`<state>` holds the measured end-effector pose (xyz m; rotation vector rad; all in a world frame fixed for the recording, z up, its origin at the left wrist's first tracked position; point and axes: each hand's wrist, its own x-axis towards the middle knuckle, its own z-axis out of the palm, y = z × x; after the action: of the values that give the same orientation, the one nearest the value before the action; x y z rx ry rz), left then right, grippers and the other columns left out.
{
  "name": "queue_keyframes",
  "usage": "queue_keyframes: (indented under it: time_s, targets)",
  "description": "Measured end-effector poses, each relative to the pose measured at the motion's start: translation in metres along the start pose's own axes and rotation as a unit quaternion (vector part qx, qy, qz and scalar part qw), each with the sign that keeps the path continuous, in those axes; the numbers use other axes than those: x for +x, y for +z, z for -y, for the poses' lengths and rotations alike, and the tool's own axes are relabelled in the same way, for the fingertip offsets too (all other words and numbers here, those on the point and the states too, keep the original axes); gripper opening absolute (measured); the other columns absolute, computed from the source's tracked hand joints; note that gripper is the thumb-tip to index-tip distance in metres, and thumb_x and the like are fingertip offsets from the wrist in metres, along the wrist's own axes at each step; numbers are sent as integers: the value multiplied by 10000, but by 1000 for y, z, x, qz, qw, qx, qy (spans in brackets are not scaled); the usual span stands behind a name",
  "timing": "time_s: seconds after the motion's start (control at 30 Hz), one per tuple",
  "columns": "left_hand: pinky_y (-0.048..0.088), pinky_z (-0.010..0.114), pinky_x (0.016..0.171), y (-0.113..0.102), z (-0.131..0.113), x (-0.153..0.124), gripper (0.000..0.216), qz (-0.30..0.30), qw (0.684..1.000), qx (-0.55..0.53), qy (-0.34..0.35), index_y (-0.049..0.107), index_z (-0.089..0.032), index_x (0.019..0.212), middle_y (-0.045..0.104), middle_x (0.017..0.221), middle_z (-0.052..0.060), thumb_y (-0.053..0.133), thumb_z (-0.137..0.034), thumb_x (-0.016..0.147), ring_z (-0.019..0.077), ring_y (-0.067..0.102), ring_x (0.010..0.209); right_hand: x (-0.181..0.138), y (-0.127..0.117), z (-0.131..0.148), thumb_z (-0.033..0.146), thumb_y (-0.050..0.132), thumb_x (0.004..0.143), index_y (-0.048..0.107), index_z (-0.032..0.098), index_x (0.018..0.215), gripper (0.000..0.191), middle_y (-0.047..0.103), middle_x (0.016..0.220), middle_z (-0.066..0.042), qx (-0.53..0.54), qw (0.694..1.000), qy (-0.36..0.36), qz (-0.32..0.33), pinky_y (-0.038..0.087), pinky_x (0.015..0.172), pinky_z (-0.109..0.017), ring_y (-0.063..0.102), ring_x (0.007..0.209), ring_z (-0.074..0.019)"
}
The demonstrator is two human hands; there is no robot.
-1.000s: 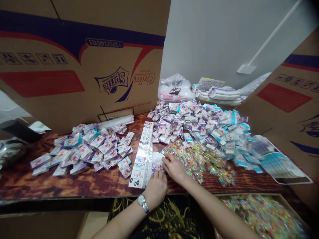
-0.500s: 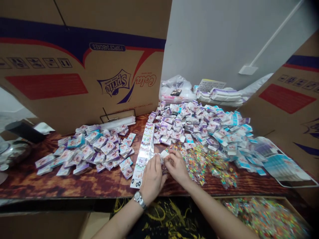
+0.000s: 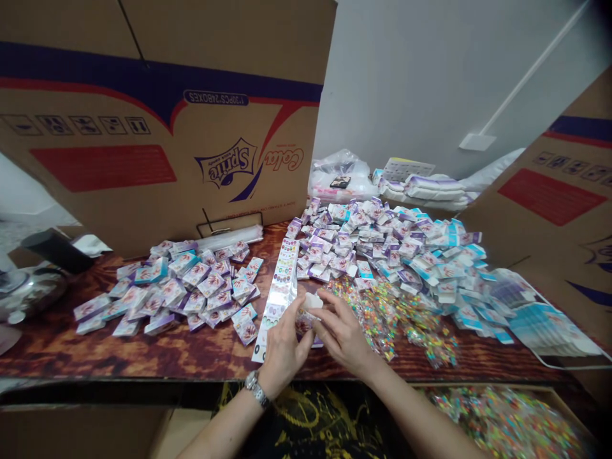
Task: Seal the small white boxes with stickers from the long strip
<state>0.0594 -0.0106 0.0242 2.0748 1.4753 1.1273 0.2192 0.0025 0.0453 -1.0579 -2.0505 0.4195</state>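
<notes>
My left hand (image 3: 283,347), with a watch on its wrist, and my right hand (image 3: 342,333) meet at the table's front edge. Together they pinch a small white and purple box (image 3: 312,303), its flap up between the fingertips. Just left of the hands lies a long sticker strip (image 3: 280,290) with coloured dots. Clear packets of colourful beads (image 3: 388,312) are spread to the right of my right hand. A heap of small purple and teal boxes (image 3: 387,245) lies behind them. A second, flatter group of boxes (image 3: 182,287) lies to the left.
A big cardboard carton (image 3: 157,121) stands at the back left, another carton (image 3: 554,197) at the right. Flat teal sheets (image 3: 540,315) lie at the right edge. A tray of colourful bead packets (image 3: 507,421) sits below the wooden table (image 3: 143,350). Plastic bags (image 3: 339,175) are behind.
Both hands have lifted off the table and drawn slightly toward me, bringing the small box up between the fingertips. The view has tilted a little.
</notes>
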Motion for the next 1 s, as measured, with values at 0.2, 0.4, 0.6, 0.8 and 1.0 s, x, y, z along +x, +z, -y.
queue_keyframes:
  time_s: [0.2,0.4,0.6,0.8,1.0]
  targets:
    - [509,296,739,-1,3,-1,365,22,999,-7,36,424,-216,1167,614,1008,56,522,-177,818,176,625,845,13,-4,7,313,425,918,595,215,1065,245,636,983,-48,200,963,180,7,478,790,-292,594,906,-175]
    - [523,336,719,1,5,-5,573,27,999,30,6,241,-151,1339,629,986,108,509,-228,839,216,641,828,30,-7,11,294,573,807,640,169,898,168,654,815,-32,262,926,269,39,485,641,-266,604,709,-157]
    - [505,356,810,4,4,-6,626,55,997,45,6,129,-144,1414,582,1117,155,427,-185,865,237,591,1013,24,-9,21,150,505,829,676,204,928,206,640,874,-46,83,989,113,44,476,726,-294,600,805,-165]
    - [478,384,875,5,3,-6,684,46,997,62,10,-11,-111,1434,483,1262,212,364,-141,863,248,539,1100,12,-3,24,192,443,894,572,188,1180,314,637,1081,-92,-1,998,50,33,466,886,-371,571,1013,-207]
    - [481,388,881,4,3,-4,718,71,995,66,16,-30,-114,1435,487,1265,203,359,-96,832,250,531,1115,4,10,10,216,430,904,581,198,1194,327,640,1125,-101,-8,998,37,56,460,916,-404,590,1029,-221]
